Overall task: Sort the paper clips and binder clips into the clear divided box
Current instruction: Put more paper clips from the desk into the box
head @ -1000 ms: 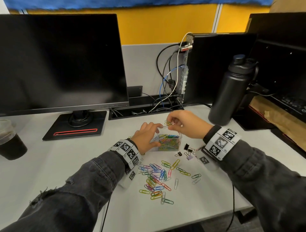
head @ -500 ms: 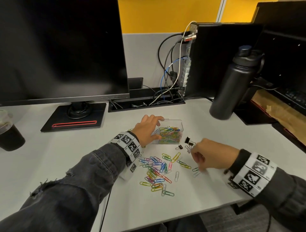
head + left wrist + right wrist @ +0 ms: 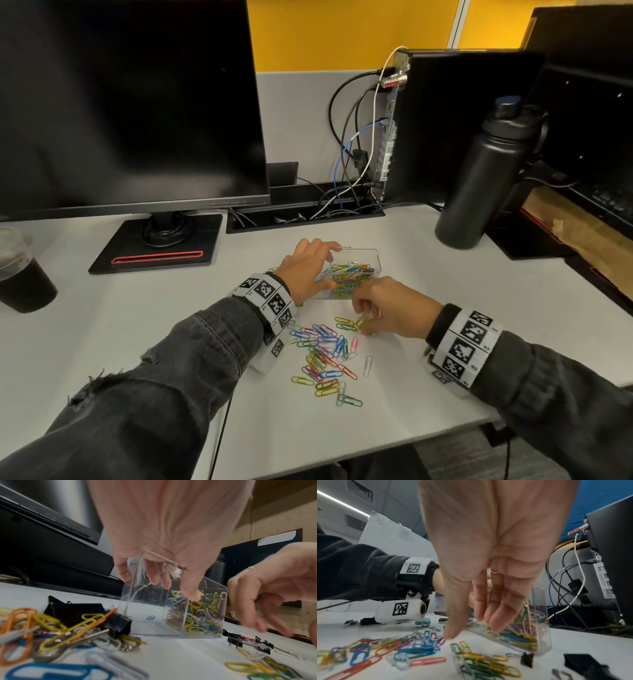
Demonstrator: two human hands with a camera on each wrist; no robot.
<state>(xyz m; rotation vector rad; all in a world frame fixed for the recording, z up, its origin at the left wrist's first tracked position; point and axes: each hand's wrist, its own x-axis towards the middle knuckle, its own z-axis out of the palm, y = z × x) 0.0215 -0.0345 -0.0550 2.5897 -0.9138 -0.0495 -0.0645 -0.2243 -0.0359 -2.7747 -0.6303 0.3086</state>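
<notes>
Dozens of coloured paper clips (image 3: 325,356) lie scattered on the pale desk (image 3: 137,325), near its front edge. Just behind them stands the clear box (image 3: 371,255), one compartment heaped with clips. The left hand (image 3: 305,270) grips the box's left end, thumb on the near wall, fingers curled over the far rim. The right hand (image 3: 390,308) hovers low over the nearest clips, fingers bent loosely downward (whether they pinch one, I cannot tell). A few black binder clips (image 3: 247,641) lie beside the box. Around the desk: a dark monitor (image 3: 130,102), a black bottle (image 3: 479,178), a cup of dark drink (image 3: 20,274), trailing cables (image 3: 352,147), and a yellow wall (image 3: 342,31) behind.
</notes>
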